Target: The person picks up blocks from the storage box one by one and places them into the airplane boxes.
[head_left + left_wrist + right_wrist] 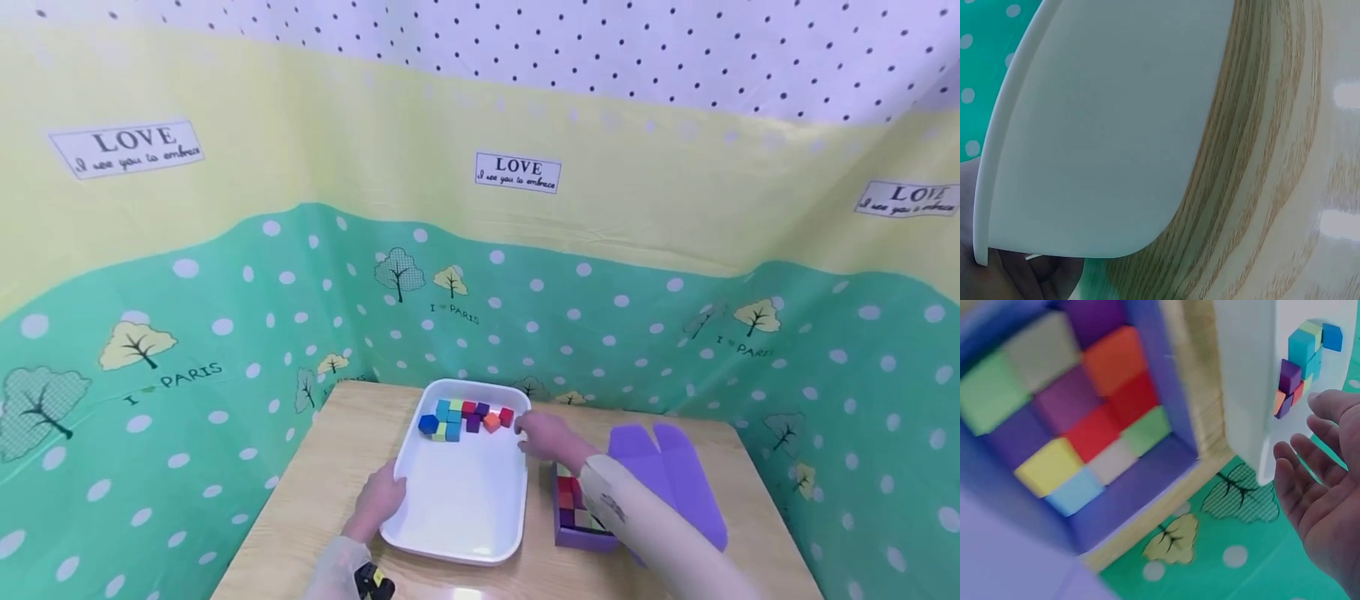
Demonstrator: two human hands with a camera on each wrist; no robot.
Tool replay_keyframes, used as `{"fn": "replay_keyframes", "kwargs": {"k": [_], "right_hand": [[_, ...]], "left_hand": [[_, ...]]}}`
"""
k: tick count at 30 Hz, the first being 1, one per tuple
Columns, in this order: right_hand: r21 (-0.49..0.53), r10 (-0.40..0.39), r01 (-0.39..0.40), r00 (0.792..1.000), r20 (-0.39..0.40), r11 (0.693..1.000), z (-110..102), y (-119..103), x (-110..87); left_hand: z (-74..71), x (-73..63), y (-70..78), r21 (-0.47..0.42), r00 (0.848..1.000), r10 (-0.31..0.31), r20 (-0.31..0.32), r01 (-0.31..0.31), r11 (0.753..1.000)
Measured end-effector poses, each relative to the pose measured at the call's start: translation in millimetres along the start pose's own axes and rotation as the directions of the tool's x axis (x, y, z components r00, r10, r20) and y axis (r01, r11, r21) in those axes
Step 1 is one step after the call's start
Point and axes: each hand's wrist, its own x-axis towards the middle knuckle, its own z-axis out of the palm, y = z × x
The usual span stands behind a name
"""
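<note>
My left hand [381, 500] grips the left rim of a white tray [457, 508]. In the left wrist view its curled fingers [1054, 275] show below the tray's wall. Several colored cubes stand in the tray's far end, among them a blue block [428, 424], a red cube [507, 417] and a tilted orange cube [491, 422]. At the tray's right rim is my right hand [551, 440], close to the red cube. In the right wrist view its fingers [1319, 459] are spread and loosely bent, with nothing seen between them.
Right of the tray stands a purple box [585, 542] with several cubes inside, partly hidden by my right forearm in the head view. Its purple lid flap [697, 483] lies open to the right. A dotted green curtain [637, 333] encloses the wooden table [315, 500].
</note>
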Motion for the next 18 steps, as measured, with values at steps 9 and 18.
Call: {"fn": "replay_keyframes", "kwargs": {"k": [9,18], "right_hand": [[0.017,0.012,-0.012,1.000,0.012,1.000,22.0,-15.6,62.3],[0.000,0.133,-0.133,0.990,0.048,0.991,45.7,-11.1,78.9]], "left_hand": [[0.0,-5.3,5.8,0.010,1.000,-0.001,-0.029,0.001,1.000],[0.4,-7.2,8.2,0.017,1.000,0.007,-0.030,-0.007,1.000]]}}
